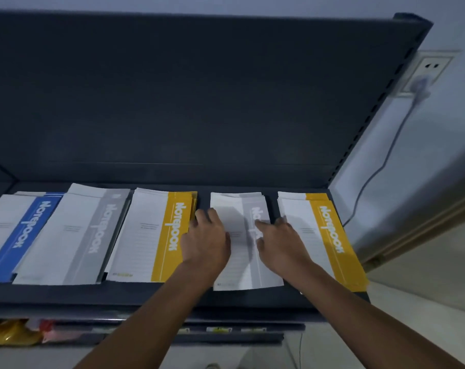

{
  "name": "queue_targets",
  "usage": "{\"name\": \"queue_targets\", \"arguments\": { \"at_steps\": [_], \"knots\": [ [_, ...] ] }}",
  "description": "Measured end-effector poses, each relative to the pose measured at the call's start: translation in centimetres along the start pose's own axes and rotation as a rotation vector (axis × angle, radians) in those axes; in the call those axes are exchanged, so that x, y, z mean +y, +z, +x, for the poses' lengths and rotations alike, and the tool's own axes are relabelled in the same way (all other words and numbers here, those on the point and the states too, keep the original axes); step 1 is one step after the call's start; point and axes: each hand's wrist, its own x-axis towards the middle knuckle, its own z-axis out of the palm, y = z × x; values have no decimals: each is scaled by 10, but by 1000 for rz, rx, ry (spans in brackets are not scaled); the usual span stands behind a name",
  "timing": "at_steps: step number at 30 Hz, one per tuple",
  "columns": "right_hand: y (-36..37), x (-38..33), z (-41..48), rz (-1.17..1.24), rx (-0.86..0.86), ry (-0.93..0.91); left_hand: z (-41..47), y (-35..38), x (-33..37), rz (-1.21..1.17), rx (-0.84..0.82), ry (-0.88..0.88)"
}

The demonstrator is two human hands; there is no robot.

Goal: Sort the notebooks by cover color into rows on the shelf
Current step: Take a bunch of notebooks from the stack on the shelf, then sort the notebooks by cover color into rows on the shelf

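Atop the grey notebook (238,206), left hand (207,243) and right hand (282,243) rest flat.

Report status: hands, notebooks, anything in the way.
Left hand and right hand rest on the right grey stack. Left yellow stack and right yellow stack flank it. Nothing in the way.

left hand (204,243): bare | right hand (282,243): bare | forearms (151,315): bare, uncovered to frame edge
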Motion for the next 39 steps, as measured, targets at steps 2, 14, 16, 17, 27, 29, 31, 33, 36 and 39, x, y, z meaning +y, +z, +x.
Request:
{"name": "queue_targets", "arguments": {
  "at_steps": [2,14,16,17,27,29,31,33,36,39],
  "knots": [
    [-3,-4,2,-61,20,-1,-2,0,-7,-13,7,7],
    [-19,-145,16,-196,45,-360,-32,-52,-139,-55,144,-24],
    [-15,-189,19,-197,32,-414,-37,-67,-179,-68,164,-73],
    [-11,-213,22,-199,29,-448,-39,-74,-203,-73,179,-99],
    [81,-507,26,-125,9,-745,-89,-132,-476,-58,237,-337],
    [100,-555,20,-106,-9,-809,-100,-139,-521,-86,237,-388],
    [116,-595,16,-110,-28,-877,-111,-144,-562,-104,245,-432],
    [128,-633,16,-110,-47,-934,-118,-149,-599,-106,260,-474],
    [142,-686,21,-104,-55,-1003,-125,-157,-650,-117,288,-534],
    [153,-731,26,-104,-58,-1037,-130,-168,-693,-120,313,-579]
  ]
}}
